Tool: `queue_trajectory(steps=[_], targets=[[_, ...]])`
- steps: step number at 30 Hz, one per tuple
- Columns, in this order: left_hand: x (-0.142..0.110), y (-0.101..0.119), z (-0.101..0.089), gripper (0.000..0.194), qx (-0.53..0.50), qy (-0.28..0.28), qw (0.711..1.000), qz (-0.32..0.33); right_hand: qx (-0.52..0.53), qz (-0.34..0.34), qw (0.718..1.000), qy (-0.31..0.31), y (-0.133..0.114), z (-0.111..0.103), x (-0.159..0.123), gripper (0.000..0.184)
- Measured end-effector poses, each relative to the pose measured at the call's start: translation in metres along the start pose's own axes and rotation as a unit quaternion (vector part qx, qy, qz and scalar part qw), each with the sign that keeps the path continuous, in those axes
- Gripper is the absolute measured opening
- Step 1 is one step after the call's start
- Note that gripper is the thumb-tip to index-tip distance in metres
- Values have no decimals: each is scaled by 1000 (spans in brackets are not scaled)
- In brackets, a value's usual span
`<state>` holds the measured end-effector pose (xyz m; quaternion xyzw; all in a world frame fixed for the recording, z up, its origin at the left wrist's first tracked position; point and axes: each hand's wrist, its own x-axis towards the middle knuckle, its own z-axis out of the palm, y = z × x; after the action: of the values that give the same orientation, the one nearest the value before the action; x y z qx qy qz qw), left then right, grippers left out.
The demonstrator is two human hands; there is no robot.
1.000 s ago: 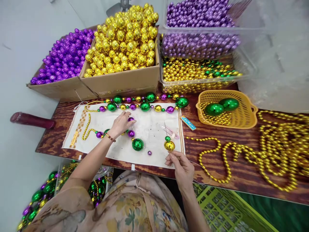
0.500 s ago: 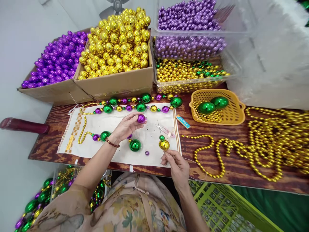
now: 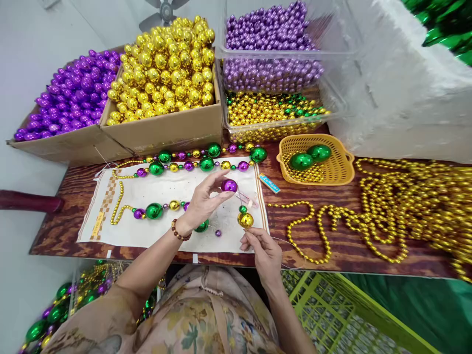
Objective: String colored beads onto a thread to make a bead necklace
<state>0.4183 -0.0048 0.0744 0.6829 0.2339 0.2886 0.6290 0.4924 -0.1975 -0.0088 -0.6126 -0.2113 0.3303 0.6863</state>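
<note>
A shiny purple bead [image 3: 229, 186] is pinched between the thumb and fingers of my left hand [image 3: 202, 204], raised above the white cloth [image 3: 147, 236]. My right hand [image 3: 262, 250] grips the lower end of a thin needle that points upward. Threaded on it are a large gold bead [image 3: 245, 220] and, above that, a small green bead [image 3: 243, 209]. The purple bead is close to the needle's upper end; whether they touch I cannot tell. Under my left wrist runs a partly hidden bead strand with a big green bead [image 3: 154, 211]. A small loose purple bead [image 3: 218, 233] lies between my hands.
Cardboard boxes of purple beads [image 3: 73, 96] and gold beads [image 3: 162, 73] stand behind, beside clear bins [image 3: 273, 125]. A yellow basket [image 3: 346, 167] holds two green beads. Gold bead chains [image 3: 405, 206] spread rightward. Finished-looking strands [image 3: 206, 164] lie along the cloth's back edge.
My left hand has carried the purple bead to the right, closer to the needle. My right hand keeps its grip on the needle. The whole view has shifted slightly.
</note>
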Motion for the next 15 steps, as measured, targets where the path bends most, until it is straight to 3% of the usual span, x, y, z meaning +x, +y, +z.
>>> queue_trajectory(steps=[4, 8, 11, 15], targets=[[-1, -3, -1, 35, 92, 15, 989, 116, 12, -11, 1000, 1, 1, -1, -2, 12], [0, -2, -3, 35, 176, 38, 960, 216, 21, -19, 1000, -1, -1, 1, -2, 10], [0, -2, -4, 38, 192, 47, 949, 244, 21, -29, 999, -2, -2, 2, -2, 10], [0, -2, -5, 36, 153, 47, 961, 224, 19, -40, 999, -8, -2, 1, -4, 10]])
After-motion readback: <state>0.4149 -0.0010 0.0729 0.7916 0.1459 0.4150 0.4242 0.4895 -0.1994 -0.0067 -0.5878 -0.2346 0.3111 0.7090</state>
